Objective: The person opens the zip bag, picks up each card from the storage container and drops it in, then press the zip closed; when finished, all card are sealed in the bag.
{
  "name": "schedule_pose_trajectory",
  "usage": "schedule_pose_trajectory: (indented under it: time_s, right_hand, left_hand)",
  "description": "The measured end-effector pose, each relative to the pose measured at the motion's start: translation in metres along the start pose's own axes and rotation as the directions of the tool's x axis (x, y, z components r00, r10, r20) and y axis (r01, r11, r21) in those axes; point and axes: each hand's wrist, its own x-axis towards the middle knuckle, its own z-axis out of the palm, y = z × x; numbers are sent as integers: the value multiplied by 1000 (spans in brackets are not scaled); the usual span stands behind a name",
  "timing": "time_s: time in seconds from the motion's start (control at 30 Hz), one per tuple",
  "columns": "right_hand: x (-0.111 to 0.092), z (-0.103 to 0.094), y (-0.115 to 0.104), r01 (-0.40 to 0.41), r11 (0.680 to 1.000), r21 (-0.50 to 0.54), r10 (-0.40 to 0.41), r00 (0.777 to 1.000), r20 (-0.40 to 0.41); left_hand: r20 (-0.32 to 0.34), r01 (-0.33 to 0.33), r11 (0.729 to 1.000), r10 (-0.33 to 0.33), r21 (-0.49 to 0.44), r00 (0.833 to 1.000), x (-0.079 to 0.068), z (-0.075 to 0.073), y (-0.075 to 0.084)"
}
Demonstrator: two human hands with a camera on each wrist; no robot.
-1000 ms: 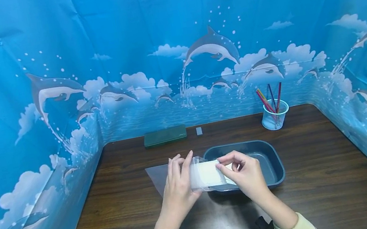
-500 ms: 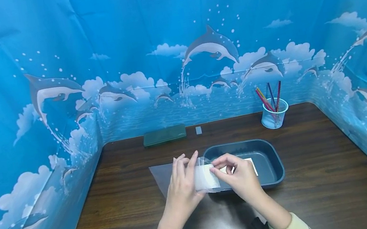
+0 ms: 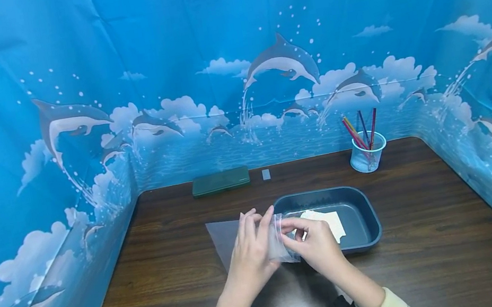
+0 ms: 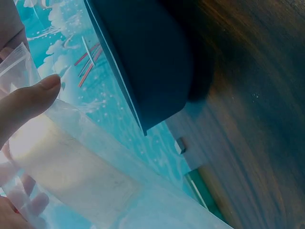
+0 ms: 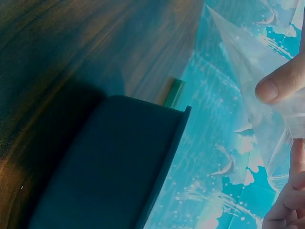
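My left hand [image 3: 249,254] grips a clear zip-top plastic bag [image 3: 226,238] above the table, left of the dark tray. Through the plastic in the left wrist view shows a flat pale rectangular piece [image 4: 78,169], lying lengthwise inside. The left thumb [image 4: 44,90] presses the bag's near face, fingers behind it. At the mouth of the bag, my right hand [image 3: 317,241] pinches with thumb and index finger; its thumb [image 5: 274,88] lies over the plastic in the right wrist view. White paper pieces [image 3: 333,223], one with a ragged edge, lie in the tray behind the right hand.
The dark blue tray [image 3: 365,212] stands just beyond both hands. Farther back are a green case [image 3: 220,181], a small grey block [image 3: 266,174] and a light-blue mesh cup [image 3: 368,160] of pencils. A dolphin-print curtain [image 3: 203,128] encloses the table.
The white piece has slid leftward into the bag under the right fingers, and its end no longer sticks out. Both hands shifted slightly; the paper in the tray is more exposed.
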Motion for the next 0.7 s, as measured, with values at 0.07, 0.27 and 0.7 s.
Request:
schedule_pose_trajectory:
  time_s: [0.07,0.27,0.7]
  right_hand:
    - [-1,0,1,10,1000,-3,-10,1000,1]
    - [2,-12,10,21,999,30,-20,998,-55]
    - [12,-54,66,-239,827,-508,316,946,69]
  left_hand:
    - [-8,-3,1000,3,2,1000,0,1,0]
    - [-18,53,998,-52,24,998,-2,-2,-8]
    - [-53,188,980,-185,62,981,-14,-18,-40]
